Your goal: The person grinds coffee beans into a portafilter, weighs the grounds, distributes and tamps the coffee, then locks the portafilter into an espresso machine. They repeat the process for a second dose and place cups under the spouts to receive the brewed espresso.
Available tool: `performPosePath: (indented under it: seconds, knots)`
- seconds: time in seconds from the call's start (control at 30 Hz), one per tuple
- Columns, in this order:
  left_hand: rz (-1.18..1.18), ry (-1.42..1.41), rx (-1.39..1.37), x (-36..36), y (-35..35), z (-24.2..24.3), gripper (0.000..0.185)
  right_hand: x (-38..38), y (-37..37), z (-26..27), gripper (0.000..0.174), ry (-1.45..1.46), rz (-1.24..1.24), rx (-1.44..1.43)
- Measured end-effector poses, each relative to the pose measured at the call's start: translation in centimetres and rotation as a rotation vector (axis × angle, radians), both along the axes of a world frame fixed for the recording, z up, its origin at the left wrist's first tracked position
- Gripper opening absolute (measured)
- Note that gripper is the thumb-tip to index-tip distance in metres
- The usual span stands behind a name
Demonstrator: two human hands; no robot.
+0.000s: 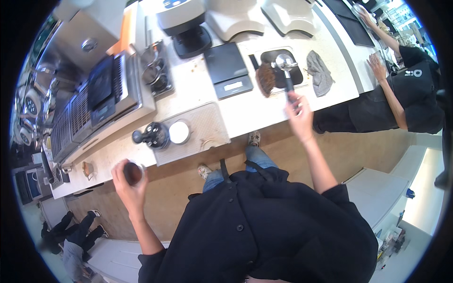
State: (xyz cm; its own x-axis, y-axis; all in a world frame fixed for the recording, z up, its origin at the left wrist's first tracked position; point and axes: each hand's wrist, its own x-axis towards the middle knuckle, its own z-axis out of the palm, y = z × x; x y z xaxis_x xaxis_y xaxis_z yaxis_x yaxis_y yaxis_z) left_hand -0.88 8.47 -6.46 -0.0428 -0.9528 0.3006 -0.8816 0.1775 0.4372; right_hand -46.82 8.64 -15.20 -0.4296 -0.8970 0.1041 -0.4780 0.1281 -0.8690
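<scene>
My left hand (129, 182) is closed around a cup (133, 173) with dark brown contents, just off the counter's front edge. The handle of a portafilter (287, 76) is in my right hand (298, 109); its metal head lies over a black tray (297, 76) set in the counter. Beside that head is a brown-bristled brush (266, 78). A grey cloth (319, 73) lies crumpled right of the tray. Left of the brush sits a flat black digital scale (229, 69). On a ribbed mat (208, 123) stand a black-handled tamper-like tool (154, 135) and a white-topped round container (179, 132).
Grinders (235, 17) line the counter's back. An espresso machine (92, 78) stands at the left with another scale on top. A small glass (87, 169) is near the left end. A co-worker (400, 95) stands at the right, both hands at the counter. Other people (76, 244) are at lower left.
</scene>
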Motion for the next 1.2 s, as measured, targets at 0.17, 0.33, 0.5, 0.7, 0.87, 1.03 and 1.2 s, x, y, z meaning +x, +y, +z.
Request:
performPosePath:
  seconds: [0.17, 0.33, 0.5, 0.7, 0.87, 1.03, 1.2]
  knots:
    - [-0.471, 0.212, 0.199, -17.6, -0.1, 1.3, 0.062, 3.0, 2.6, 2.3, 0.078, -0.553, 0.721, 0.037]
    - [-0.78, 0.361, 0.168, -32.9, -3.6, 0.1, 0.064, -3.1, 1.8, 3.2, 0.072, -0.373, 0.569, -0.151]
    - [-0.892, 0.766, 0.567, -39.5, -5.6, -1.6, 0.094, -10.0, 2.1, 0.2, 0.076, -0.278, 0.171, -0.224]
    - [-0.477, 0.15, 0.344, -44.2, -6.4, -12.1, 0.087, -13.9, 3.6, -5.1, 0.074, -0.227, -0.216, -0.236]
    - [-0.343, -0.056, 0.521, -41.6, -7.9, -11.5, 0.072, -14.7, 3.0, -6.5, 0.07, -0.441, -0.148, -0.248]
    - [-0.267, 0.481, 0.987, -39.1, -10.8, -7.1, 0.049, -13.9, -0.7, -6.7, 0.065, -0.657, 0.041, -0.252]
    - [-0.434, 0.514, 0.897, -37.1, -10.3, -4.2, 0.047, -13.4, -4.8, -6.6, 0.054, -0.585, 0.144, -0.196]
